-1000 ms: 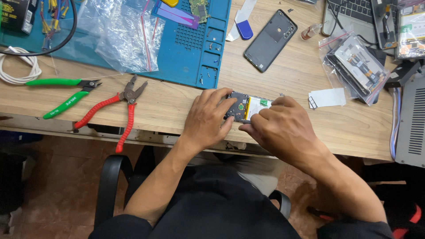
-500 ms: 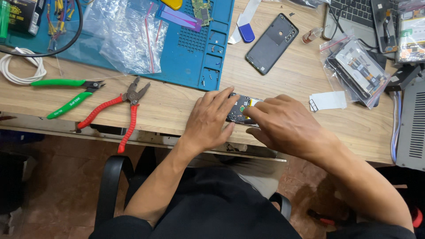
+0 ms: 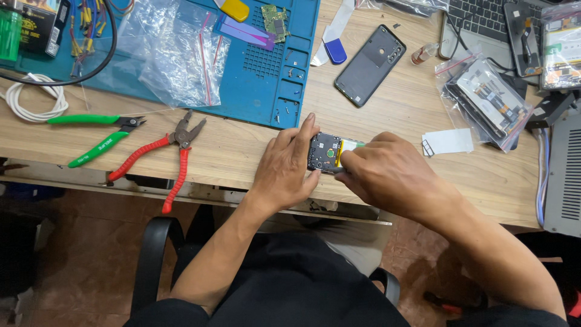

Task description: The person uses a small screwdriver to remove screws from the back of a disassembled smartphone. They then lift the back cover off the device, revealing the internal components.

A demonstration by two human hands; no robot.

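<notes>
Hands meet at the front edge of the wooden surface (image 3: 242, 151), right before you. Your left hand (image 3: 284, 166) lies flat beside an opened phone (image 3: 327, 151), its fingers pressed against the phone's left end and its thumb under the near edge, so the grip is closed on the phone and steadies it. Your right hand (image 3: 387, 175) covers the phone's right part, its fingers curled down onto it; you cannot tell from this view whether that grip pinches a tool or only presses on the phone. The phone lies flat on the surface with its dark circuit section showing between your hands and a pale yellowish battery area just beside your right knuckles.

Left of your left hand, well apart, lie red-handled pliers (image 3: 163, 160) and green-handled cutters (image 3: 97, 133), both flat on the wood. Behind them sits a blue work mat (image 3: 266, 85) carrying a clear plastic bag (image 3: 175, 48) and a small green circuit board (image 3: 275, 21). Beyond your hands a dark phone back cover (image 3: 370, 65) lies face down on the wood, and a small white card (image 3: 448, 142) rests near your right hand. At the far right, clear bags of phone parts (image 3: 490, 103) lie beside a laptop keyboard (image 3: 478, 18).
</notes>
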